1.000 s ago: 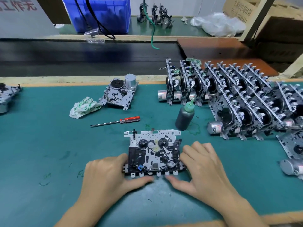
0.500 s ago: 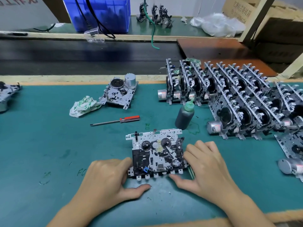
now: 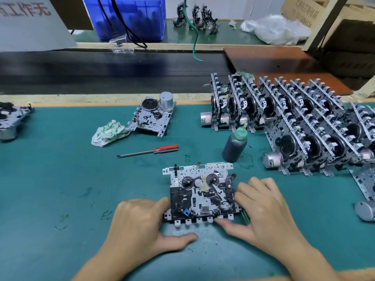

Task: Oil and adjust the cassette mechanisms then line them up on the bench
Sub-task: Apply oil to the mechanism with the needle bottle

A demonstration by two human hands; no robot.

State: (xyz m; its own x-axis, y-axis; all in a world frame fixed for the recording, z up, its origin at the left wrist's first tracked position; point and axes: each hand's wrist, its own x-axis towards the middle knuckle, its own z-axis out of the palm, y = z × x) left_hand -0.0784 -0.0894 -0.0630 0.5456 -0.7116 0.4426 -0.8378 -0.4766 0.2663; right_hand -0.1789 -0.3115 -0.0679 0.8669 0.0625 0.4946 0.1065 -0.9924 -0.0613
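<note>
A cassette mechanism (image 3: 200, 191) lies flat on the green mat (image 3: 60, 179) in front of me, reels facing up. My left hand (image 3: 142, 226) has its bent fingers against the mechanism's left edge, while its thumb lies on the mat, apart from the front tabs. My right hand (image 3: 261, 211) holds the right side, fingers on the right edge and thumb at the front tabs. A dark oil bottle (image 3: 235, 145) with a green nozzle stands just behind it. Rows of upright mechanisms (image 3: 284, 114) are lined up at the back right.
A red-handled screwdriver (image 3: 148, 152) and a crumpled rag (image 3: 108, 133) lie left of the bottle. A loose mechanism (image 3: 152, 116) sits behind them, another (image 3: 10, 118) at the left edge. A black conveyor belt (image 3: 101, 72) runs behind the mat. A blue bin (image 3: 125, 15) stands beyond.
The mechanism has slid slightly right and away and turned a little. My left thumb has come off its front edge and now lies on the mat.
</note>
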